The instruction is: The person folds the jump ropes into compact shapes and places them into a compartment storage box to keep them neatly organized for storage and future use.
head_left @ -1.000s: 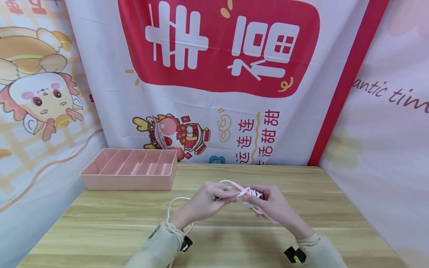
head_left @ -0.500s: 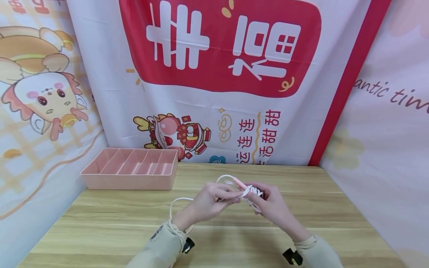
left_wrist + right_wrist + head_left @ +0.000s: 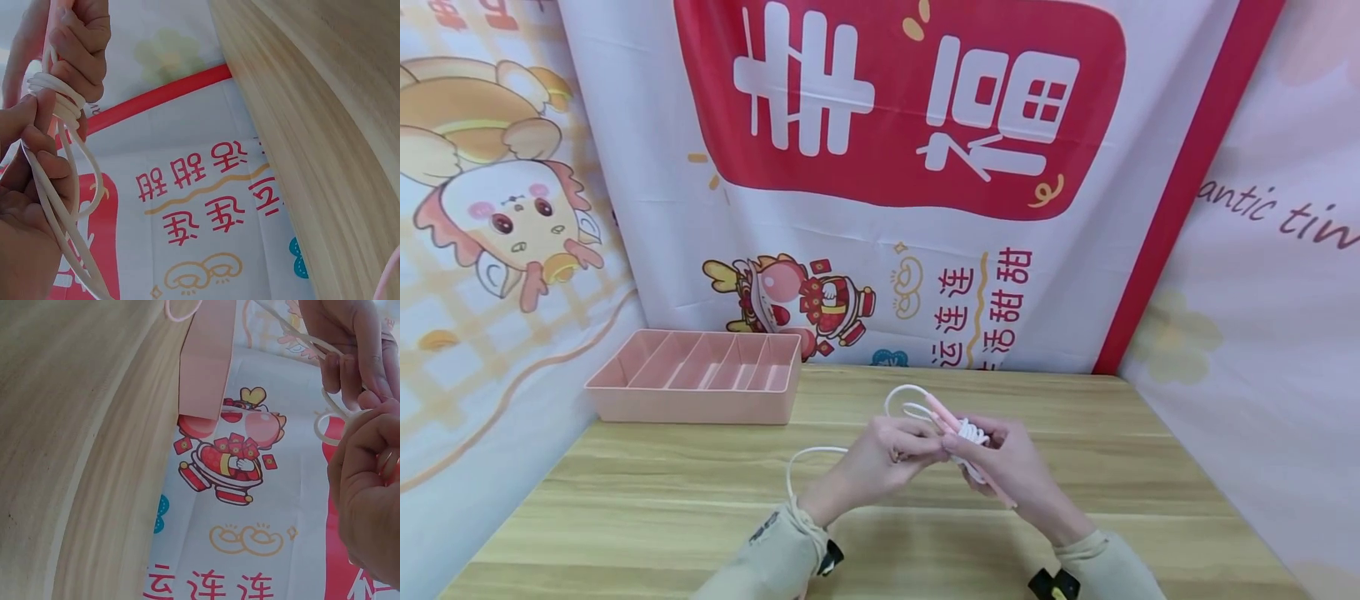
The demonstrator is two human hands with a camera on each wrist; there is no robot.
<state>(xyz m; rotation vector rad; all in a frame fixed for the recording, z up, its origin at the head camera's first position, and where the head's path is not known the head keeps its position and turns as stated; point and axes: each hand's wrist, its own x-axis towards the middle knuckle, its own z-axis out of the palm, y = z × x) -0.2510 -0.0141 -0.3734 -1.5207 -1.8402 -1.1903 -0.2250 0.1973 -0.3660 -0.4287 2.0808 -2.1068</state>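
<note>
A jump rope with pink handles and white cord is up in front of me, above the table. My right hand grips the handles, and several turns of the cord are wrapped round them. My left hand pinches the cord right beside the wrapped turns, its fingertips close to the right thumb. In the left wrist view, doubled cord hangs down from the left fingers. One loose loop arches over the left hand, and another stretch of cord runs back by the left wrist. The right palm hides part of the handles.
A pink divided box stands at the back left of the wooden table. Behind the table hangs a printed cloth, and further printed cloths cover both sides.
My left hand has shifted slightly right, closer to the right hand, drawing the cord against the bundle. The loose loop stands higher, and more of the upper handle shows. The head view has turned slightly left.
</note>
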